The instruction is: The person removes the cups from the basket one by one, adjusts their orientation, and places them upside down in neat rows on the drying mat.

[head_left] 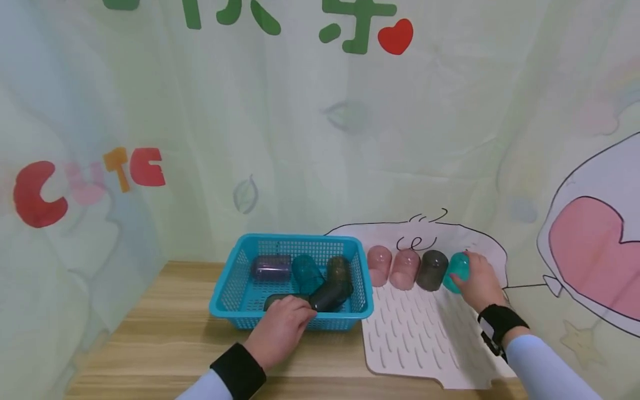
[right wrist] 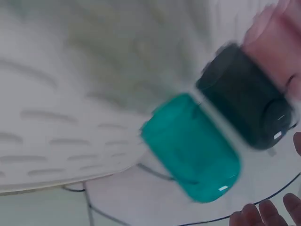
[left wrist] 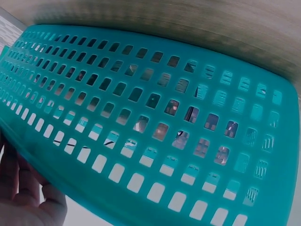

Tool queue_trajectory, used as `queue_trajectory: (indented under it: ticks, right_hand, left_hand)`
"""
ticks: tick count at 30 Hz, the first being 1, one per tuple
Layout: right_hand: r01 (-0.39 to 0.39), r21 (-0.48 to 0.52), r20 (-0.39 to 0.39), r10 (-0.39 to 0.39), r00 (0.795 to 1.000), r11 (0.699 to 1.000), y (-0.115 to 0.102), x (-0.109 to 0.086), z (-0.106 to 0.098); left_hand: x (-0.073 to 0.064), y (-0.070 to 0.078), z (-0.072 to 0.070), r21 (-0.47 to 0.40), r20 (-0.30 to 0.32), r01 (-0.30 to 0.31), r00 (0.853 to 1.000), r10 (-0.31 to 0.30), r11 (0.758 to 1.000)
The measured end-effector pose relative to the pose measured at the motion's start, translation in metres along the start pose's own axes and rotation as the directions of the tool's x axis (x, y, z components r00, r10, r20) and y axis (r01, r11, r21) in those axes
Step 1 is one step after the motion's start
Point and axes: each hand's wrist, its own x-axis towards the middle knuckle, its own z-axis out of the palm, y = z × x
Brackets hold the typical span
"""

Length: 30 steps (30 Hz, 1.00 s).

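My right hand [head_left: 481,282] is around an upside-down teal plastic cup [head_left: 459,271] at the end of a row on a white ridged drying mat [head_left: 415,339]. In the right wrist view its spread fingers [right wrist: 268,214] stand a little apart from the teal cup [right wrist: 193,148]. Beside that cup stand a dark grey cup [head_left: 432,270] and two pink cups, one [head_left: 405,269] next to the grey. My left hand [head_left: 282,329] reaches over the front rim of a blue basket [head_left: 366,278]; its fingertips are hidden behind the rim, so I cannot tell their grip.
Inside the basket lie a purple cup [head_left: 271,268], a teal cup [head_left: 306,273] and several dark ones, including a black cup [head_left: 330,296]. Basket and mat sit side by side on a wooden table [head_left: 165,333]. A printed curtain [head_left: 300,139] hangs close behind them.
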Motion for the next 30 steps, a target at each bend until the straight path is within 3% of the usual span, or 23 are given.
queue_trajectory:
  ticks: [4,12,18,26,30]
  right_hand:
    - [0.088,0.016,0.051,-0.089,0.995,0.996,-0.028,-0.020,0.000]
    - [0.094,0.041,0.284,-0.102,0.953,0.995,-0.065,-0.063,0.016]
    - [0.129,0.042,0.399,-0.135,0.907,0.991,-0.079,-0.087,0.028]
    - [0.182,0.037,0.491,-0.176,0.853,0.983,-0.083,-0.106,0.034]
    - [0.181,0.036,0.521,-0.173,0.836,0.983,-0.084,-0.111,0.037]
  left_hand:
    - [0.000,-0.001,-0.002,0.001,-0.008,0.010,1.000,-0.010,1.000]
    - [0.001,-0.001,-0.002,0.000,0.001,0.009,1.000,-0.009,1.000]
    - [0.001,0.001,-0.001,0.001,0.011,0.007,1.000,-0.007,1.000]
    - [0.003,0.002,-0.002,-0.004,0.017,0.017,1.000,-0.017,1.000]
    - [0.003,0.002,-0.002,-0.001,0.013,0.016,1.000,-0.016,1.000]
